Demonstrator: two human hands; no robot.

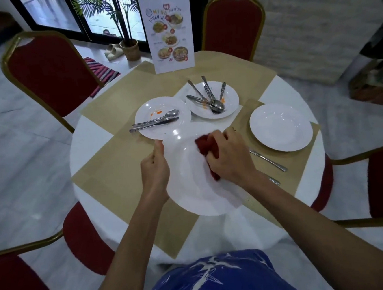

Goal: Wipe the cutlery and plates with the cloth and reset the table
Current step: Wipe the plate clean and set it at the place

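white plate (189, 182) is being held up just over the near side of the desk (81, 155), tipped a bit toward the person. the left hand (155, 169) is gripping its left rim, with the thumb lying on top of the edge. the right hand (230, 158) is squeezing a red cloth (206, 147) and pressing it down on the plate's face, near the far right part. so both hands are closed on something, one on each side of the plate.

behind it, a dirty plate (173, 131) is sitting on the desk with red smears on it, and a spoon and two other pieces (155, 122) are lying across it with their handles sticking out to the left. just beside that one, a second dirty plate (230, 96) is holding a bunch of cutlery (209, 96) all leaning together. off to the right, a clean plate (280, 127) is sitting alone on a tan mat (304, 157). two silver handles are peeking out from under the right arm (what kind they are is hard to tell), one (268, 160) nearer that clean plate and one (274, 181) closer in.

a menu card (170, 33) is standing up at the far side, and red chairs (48, 72) are standing around the desk.
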